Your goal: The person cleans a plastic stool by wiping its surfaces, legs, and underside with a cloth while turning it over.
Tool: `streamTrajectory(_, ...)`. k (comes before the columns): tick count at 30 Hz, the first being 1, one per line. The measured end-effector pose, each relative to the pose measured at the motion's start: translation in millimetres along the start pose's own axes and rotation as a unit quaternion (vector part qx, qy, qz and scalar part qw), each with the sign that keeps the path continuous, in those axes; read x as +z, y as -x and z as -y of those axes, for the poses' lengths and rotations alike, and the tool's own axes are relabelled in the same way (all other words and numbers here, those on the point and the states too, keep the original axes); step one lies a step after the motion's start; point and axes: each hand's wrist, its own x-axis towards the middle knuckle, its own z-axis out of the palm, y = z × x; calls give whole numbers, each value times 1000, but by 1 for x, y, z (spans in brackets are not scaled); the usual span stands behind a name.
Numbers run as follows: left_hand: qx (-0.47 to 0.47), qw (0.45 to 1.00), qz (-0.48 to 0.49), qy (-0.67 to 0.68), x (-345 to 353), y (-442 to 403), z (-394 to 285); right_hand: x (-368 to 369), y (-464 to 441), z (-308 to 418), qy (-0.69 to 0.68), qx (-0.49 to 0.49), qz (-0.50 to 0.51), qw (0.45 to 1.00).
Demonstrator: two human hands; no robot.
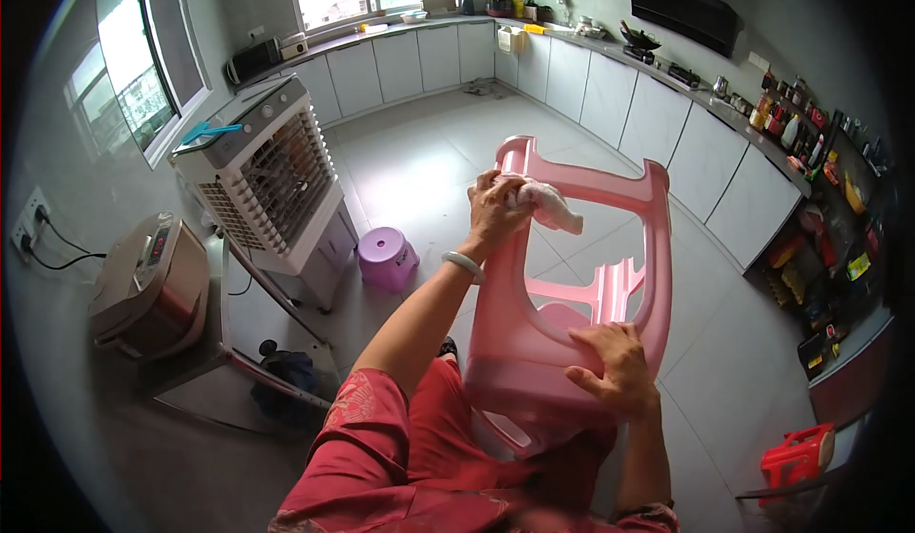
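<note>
A pink plastic stool (502,342) is tipped on its side in front of me, its legs pointing away. My left hand (498,211) is closed on a white cloth (553,209) and presses it against the stool's far left leg. A pale bracelet sits on that wrist. My right hand (617,366) lies on the near right part of the stool, fingers stretched over its edge and thumb apart. The stool's underside and its near end by my knees are partly hidden.
A purple stool (386,255) stands on the tiled floor beside an air cooler (267,171). At left, a rice cooker (152,280) rests on a small table. White cabinets (400,61) line the back. A red stool (797,459) is at lower right, below shelves of bottles.
</note>
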Motion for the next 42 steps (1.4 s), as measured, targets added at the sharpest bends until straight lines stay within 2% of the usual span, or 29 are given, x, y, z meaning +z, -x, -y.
streamTrajectory(3, 5, 999, -8, 36, -10, 12, 4, 4, -2, 2, 20, 11, -3, 1000)
streamTrajectory(4, 48, 999, 8, 14, -14, 16, 10, 5, -2, 2, 23, 15, -4, 1000)
streamTrajectory(7, -4, 996, 22, 86, -30, 39, 0, 8, 0, 2, 26, 17, -20, 999)
streamTrajectory(9, 36, 997, 30, 68, -44, 59, -10, 8, 2, 1, 21, 23, -21, 999)
streamTrajectory(11, 69, 996, 44, 43, -62, 81, -25, 8, 3, 2, 23, 26, -21, 999)
streamTrajectory(14, 43, 997, 55, 38, -93, 124, -63, 8, 4, 3, 29, 23, -28, 999)
streamTrajectory(16, 41, 998, 24, 37, -106, 157, -86, 12, 4, 0, 25, 20, -43, 999)
streamTrajectory(19, 63, 998, 21, 21, -126, 206, -113, 9, 5, -3, 57, 14, -16, 998)
streamTrajectory(25, 87, 996, 6, 13, -142, 255, -158, 6, 0, -12, 51, -66, 26, 996)
streamTrajectory(28, 103, 994, 10, 34, -137, 263, -167, 34, -4, 6, 73, -62, 57, 994)
streamTrajectory(32, 92, 995, 9, 30, -136, 263, -169, 33, -21, 26, 33, -56, 19, 998)
streamTrajectory(38, 77, 996, 2, 37, -149, 246, -165, 22, 1, 44, 29, -24, 50, 998)
streamTrajectory(42, 62, 997, 23, 46, -150, 222, -165, 22, 18, 43, 51, -1, 11, 999)
